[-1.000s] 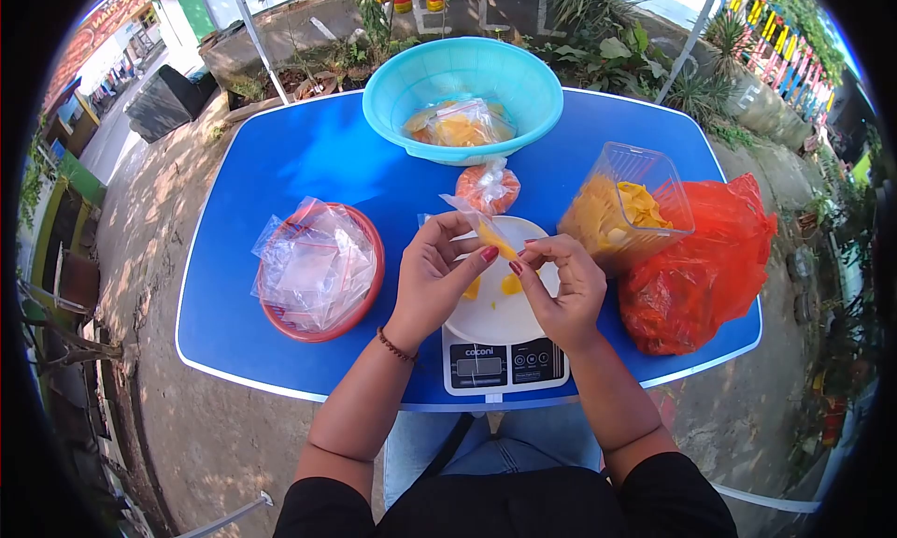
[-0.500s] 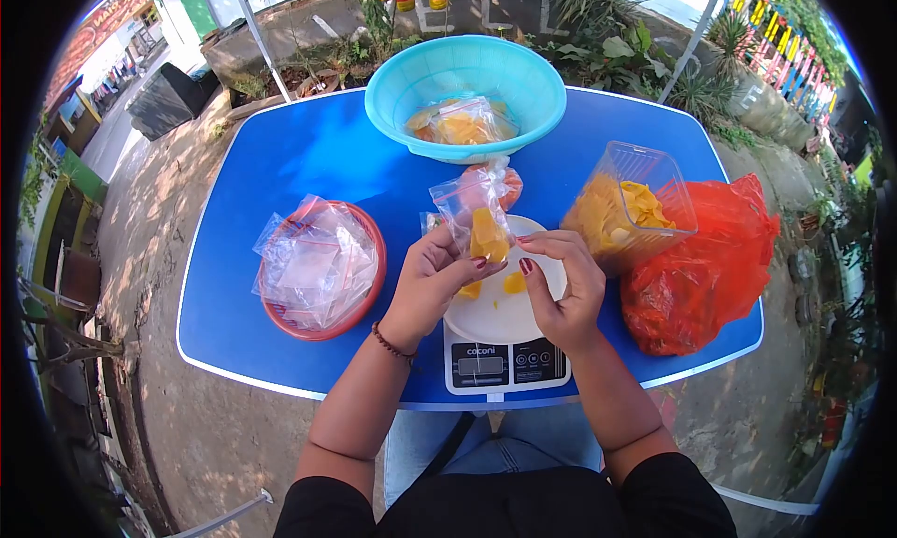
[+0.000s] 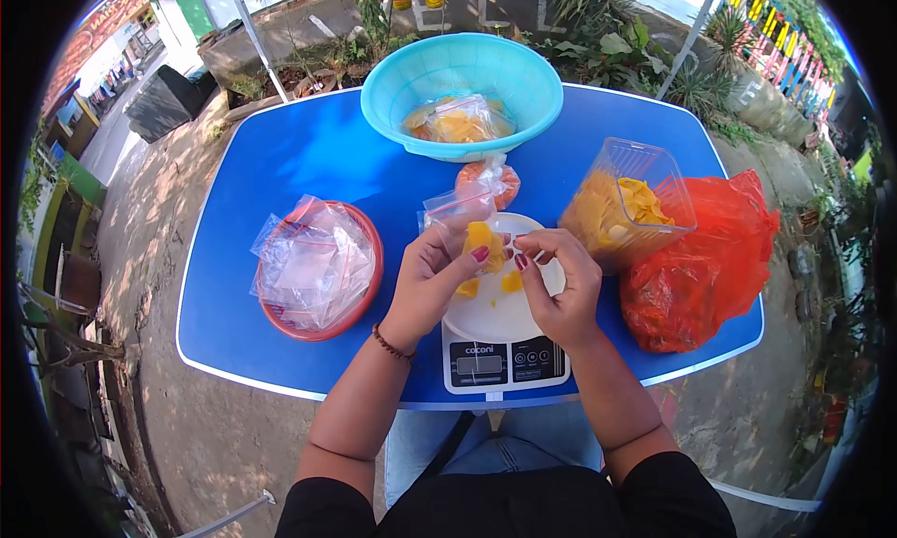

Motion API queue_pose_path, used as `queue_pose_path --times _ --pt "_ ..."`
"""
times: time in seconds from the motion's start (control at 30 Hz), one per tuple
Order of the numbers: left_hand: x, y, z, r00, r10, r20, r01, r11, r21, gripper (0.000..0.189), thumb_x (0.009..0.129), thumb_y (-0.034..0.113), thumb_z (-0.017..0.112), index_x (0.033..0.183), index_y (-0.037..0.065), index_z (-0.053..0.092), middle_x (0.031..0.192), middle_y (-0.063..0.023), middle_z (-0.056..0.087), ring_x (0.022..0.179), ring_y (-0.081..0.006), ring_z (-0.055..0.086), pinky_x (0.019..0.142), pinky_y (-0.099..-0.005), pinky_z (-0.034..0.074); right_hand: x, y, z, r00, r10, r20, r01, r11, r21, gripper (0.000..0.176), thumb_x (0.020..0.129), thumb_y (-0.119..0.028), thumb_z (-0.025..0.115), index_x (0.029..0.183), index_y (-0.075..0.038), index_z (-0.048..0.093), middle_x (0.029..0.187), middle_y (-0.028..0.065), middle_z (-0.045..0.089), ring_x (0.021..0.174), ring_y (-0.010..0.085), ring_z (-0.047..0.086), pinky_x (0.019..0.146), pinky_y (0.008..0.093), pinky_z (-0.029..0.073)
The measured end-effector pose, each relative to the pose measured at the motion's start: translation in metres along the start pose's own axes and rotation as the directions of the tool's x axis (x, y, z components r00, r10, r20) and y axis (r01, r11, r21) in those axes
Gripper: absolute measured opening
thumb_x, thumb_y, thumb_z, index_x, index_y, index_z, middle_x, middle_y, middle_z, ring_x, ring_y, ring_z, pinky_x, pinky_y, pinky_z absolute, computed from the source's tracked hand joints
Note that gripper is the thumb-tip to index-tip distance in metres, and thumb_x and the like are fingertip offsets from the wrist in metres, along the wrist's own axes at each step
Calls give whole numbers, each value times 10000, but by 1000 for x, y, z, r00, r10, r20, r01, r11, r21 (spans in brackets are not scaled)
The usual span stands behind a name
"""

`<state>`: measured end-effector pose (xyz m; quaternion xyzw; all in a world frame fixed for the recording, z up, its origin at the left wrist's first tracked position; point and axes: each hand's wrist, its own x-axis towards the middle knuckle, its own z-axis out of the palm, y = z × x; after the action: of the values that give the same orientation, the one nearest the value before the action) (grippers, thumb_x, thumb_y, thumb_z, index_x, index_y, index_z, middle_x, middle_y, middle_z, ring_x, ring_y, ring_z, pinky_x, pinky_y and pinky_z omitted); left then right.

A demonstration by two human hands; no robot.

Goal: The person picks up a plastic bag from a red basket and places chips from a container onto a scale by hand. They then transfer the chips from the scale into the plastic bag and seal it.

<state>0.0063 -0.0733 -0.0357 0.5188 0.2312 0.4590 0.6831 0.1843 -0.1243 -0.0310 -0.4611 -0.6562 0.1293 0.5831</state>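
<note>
My left hand (image 3: 432, 274) grips a small clear plastic bag (image 3: 458, 211) with yellow pieces (image 3: 480, 244) in it, above a white plate (image 3: 509, 325). At the right side of the bag is my right hand (image 3: 562, 290), thumb and forefinger close together; whether they pinch the bag's edge is too small to tell. A few yellow bits (image 3: 511, 282) lie on the plate, which rests on a white kitchen scale (image 3: 506, 377). Behind the bag sits a knotted clear bag of something orange (image 3: 505, 188).
A red basket (image 3: 377, 286) of empty clear bags stands at the left. Farther back is a turquoise basin (image 3: 378, 99) holding filled bags. On the right, a clear container (image 3: 645, 164) of yellow pieces leans beside a red plastic bag (image 3: 705, 267). All stand on a blue table (image 3: 271, 173).
The clear bag has tilted and lowered to the left in my left hand, showing more of the orange bag behind. My right hand has shifted slightly, its fingertips still near the bag.
</note>
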Motion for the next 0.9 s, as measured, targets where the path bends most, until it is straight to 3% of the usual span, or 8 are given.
queue_pose_path --times 0.13,0.23,0.33,0.43,0.57,0.67,0.83,0.9 --pt "1 -2 -5 998 -24 -65 14 990 -142 361 1030 220 494 1293 -24 532 1080 -178 693 1050 -305 684 967 -409 530 2 0 -8 970 200 139 -189 978 -89 237 757 67 648 982 -8 662 941 78 675 798 175 612 712 297 475" --pt "3 -4 -11 995 7 -97 -21 989 -143 344 1045 240 452 1250 -16 556 1093 -197 687 1048 -328 683 964 -415 531 4 1 -7 955 46 292 23 974 -227 268 740 -15 676 1004 -60 679 995 73 644 902 253 581 798 383 495" --pt "5 -5 -9 985 52 -166 -70 992 -104 315 1042 211 438 1223 -11 569 1143 -221 667 1037 -332 686 943 -410 540 3 -6 -3 900 36 434 122 935 -332 255 753 -73 695 1006 -95 703 1093 66 613 1011 280 529 889 397 462" --pt "4 -3 -8 968 61 -242 -92 988 -120 304 1034 181 431 1232 -8 564 1190 -239 647 996 -320 696 891 -394 555 -2 -7 3 878 -77 473 271 894 -358 234 761 -133 728 995 -126 725 1153 60 586 1035 279 511 907 384 454" --pt "3 1 -7 962 65 -264 -94 991 -100 304 1026 153 426 1261 4 547 1204 -243 641 932 -289 705 811 -371 566 -2 -5 3 888 -32 458 189 935 -301 185 772 -153 745 953 -116 734 1099 55 601 1008 269 525 894 377 457" --pt "3 3 -8 972 22 -234 -74 974 -215 310 1037 191 441 1269 9 536 1189 -242 648 892 -267 708 779 -360 564 -2 2 3 896 -23 443 165 945 -284 141 788 -108 728 927 -93 726 1039 55 616 966 256 541 868 366 466" --pt "5 0 -6 969 12 -247 -36 995 -93 315 1038 252 498 1202 -6 576 1094 -209 689 885 -246 717 796 -328 574 -2 4 4 935 -24 354 112 966 -231 114 793 -23 705 905 -43 701 909 69 631 860 260 581 790 356 491" --pt "4 0 -3 969 26 -245 -35 999 -31 293 1025 239 536 1158 -14 599 1048 -188 704 895 -236 719 801 -324 580 -2 5 6 971 -18 240 62 982 -176 120 796 6 696 910 -31 695 889 84 636 842 272 603 755 356 501"
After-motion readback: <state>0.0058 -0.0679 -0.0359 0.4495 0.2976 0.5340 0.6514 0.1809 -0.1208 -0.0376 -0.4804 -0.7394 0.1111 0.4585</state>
